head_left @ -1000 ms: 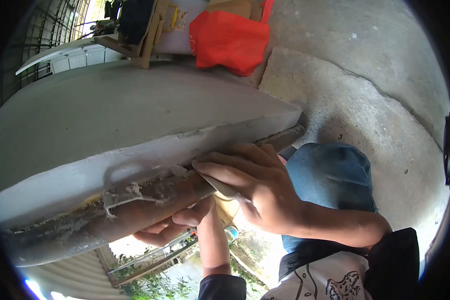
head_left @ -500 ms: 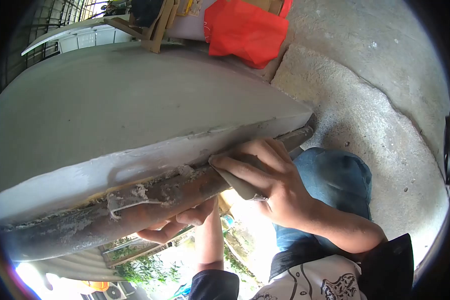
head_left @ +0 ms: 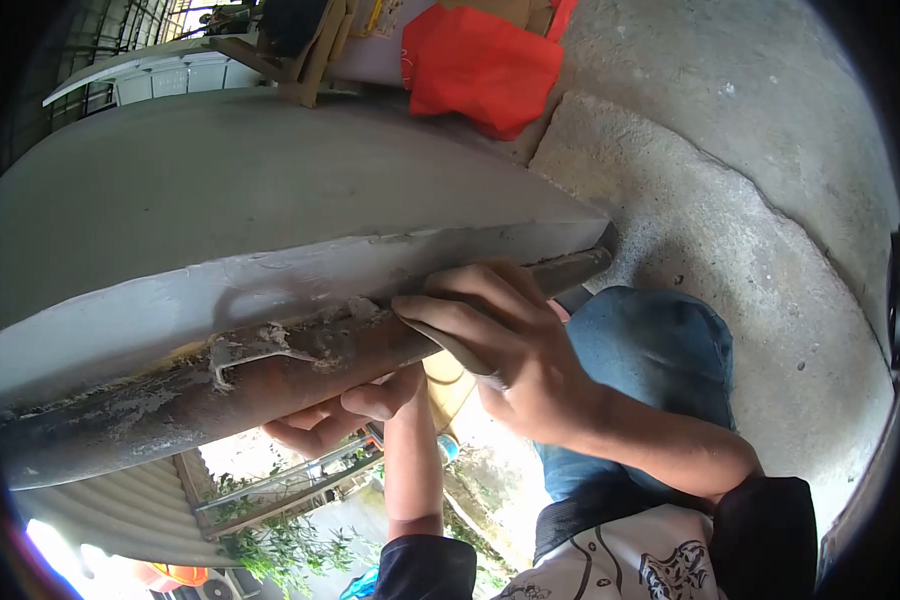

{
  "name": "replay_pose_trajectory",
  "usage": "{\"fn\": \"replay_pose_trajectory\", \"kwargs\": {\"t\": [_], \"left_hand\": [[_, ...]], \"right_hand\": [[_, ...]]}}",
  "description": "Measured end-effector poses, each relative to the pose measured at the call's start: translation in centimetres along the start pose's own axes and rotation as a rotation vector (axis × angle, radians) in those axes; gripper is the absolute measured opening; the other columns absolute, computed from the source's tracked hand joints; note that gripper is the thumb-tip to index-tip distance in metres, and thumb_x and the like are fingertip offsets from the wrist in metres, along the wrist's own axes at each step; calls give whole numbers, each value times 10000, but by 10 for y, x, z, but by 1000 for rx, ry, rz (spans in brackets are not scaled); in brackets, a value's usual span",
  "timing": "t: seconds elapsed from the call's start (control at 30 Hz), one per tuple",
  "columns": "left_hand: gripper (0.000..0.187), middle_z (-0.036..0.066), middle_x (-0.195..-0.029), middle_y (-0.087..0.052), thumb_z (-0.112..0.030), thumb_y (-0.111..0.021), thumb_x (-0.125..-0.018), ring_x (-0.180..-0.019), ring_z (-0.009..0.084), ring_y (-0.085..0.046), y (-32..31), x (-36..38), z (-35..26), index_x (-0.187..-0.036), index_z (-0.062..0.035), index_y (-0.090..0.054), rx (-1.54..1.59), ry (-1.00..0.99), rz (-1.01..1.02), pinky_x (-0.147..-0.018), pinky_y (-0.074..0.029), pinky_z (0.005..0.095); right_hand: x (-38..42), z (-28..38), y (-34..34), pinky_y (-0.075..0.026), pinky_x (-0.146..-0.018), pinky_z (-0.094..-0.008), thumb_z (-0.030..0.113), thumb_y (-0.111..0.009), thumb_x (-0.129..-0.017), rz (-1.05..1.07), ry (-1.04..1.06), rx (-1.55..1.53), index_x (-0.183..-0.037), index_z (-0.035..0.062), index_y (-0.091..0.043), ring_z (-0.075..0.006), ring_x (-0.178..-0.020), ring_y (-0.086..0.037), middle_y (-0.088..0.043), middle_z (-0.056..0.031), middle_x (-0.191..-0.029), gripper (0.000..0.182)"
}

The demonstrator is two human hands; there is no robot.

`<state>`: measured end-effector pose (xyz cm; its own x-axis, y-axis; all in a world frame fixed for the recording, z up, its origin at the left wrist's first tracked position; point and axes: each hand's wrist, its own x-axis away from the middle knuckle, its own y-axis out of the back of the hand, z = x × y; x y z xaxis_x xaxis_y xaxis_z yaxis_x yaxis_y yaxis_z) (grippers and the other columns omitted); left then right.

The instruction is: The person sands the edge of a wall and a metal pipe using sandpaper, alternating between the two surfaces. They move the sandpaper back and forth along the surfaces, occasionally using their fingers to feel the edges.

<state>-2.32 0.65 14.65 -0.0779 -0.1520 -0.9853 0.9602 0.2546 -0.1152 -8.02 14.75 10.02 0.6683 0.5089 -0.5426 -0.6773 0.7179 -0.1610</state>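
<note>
A dark, stained pipe runs along the lower edge of a grey panel. Rough grey residue and a bent piece of wire sit on its upper side. My right hand is closed round a thin grey sheet, with its fingertips against the top of the pipe. Below, my left hand has its fingers curled at the pipe's underside, partly hidden by it; whether they grip the pipe is unclear.
A red bag lies beyond the panel, beside cardboard. A rough concrete slab is on the right, near my bent knee. Plants and corrugated sheeting show below.
The view has shifted slightly, and the panel and pipe sit a little farther left. My right hand has moved slightly left along the pipe with the grey sheet.
</note>
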Motion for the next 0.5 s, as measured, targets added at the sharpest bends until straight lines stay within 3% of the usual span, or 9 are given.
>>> {"fn": "replay_pose_trajectory", "kwargs": {"t": [0.1,0.4,0.5], "left_hand": [[616,287,-1372,-401,-396,-458,-912,-1237,428,-482,0,-1,1,-1399,-28,-367,11,4,1,-1025,-461,565],[615,286,-1374,-397,-397,-459,-913,-1239,429,-480,3,-1,4,-1400,-34,-365,-6,-12,4,-1025,-461,565],[614,285,-1374,-395,-397,-460,-913,-1239,429,-479,4,-1,4,-1401,-35,-364,2,-11,5,-1025,-462,565]], "right_hand": [[-5,12,-6,-512,-864,-419,-18,-667,-753,-41,-37,-25,-1196,11,-649,-313,-1014,-602,-623,-116,-1145,444],[-4,9,-6,-515,-859,-419,-4,-659,-725,-83,-56,-15,-1170,10,-661,-311,-992,-616,-655,-95,-1111,445],[4,-2,0,-526,-872,-411,-11,-641,-766,-47,-9,-31,-1164,21,-668,-307,-1013,-630,-661,-92,-1148,401]]}}
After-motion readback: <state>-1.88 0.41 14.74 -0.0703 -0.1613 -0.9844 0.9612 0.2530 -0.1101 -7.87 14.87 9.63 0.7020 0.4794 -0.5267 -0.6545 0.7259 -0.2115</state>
